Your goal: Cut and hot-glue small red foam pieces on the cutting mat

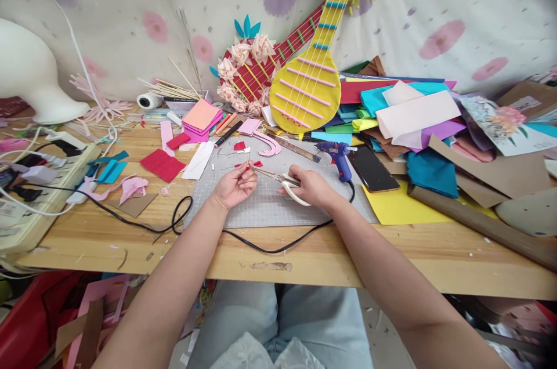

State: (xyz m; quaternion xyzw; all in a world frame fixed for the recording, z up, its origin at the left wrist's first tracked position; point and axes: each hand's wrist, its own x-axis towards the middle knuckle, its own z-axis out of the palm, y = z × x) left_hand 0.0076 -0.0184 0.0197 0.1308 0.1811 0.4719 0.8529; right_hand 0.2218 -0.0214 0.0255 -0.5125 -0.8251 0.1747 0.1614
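Two bare hands work over a grey cutting mat (270, 206) on a wooden counter (348, 253) crowded with craft supplies. The right hand (311, 186) is closed around the handles of a pair of scissors (282, 179), whose blades point left toward the other hand. The left hand (235, 183) pinches a small red scrap (243, 165) between fingertips, held just above the mat at the scissor tips; whether the blades are open or closed on it is too small to tell. Judging by how things lie, the cutting seems partly done: a few red offcuts (239, 147) and a curved pink piece (267, 144) rest on the mat's far edge, and a larger red square (162, 165) lies uncut to the left. A blue glue gun (337, 154) stands just beyond the right hand, its black cord looping across the counter, with a dark phone (373, 169) beside it. Behind, a yellow paper guitar (313, 61) leans against the flowered wall, and coloured sheets (413, 116) pile up at right.
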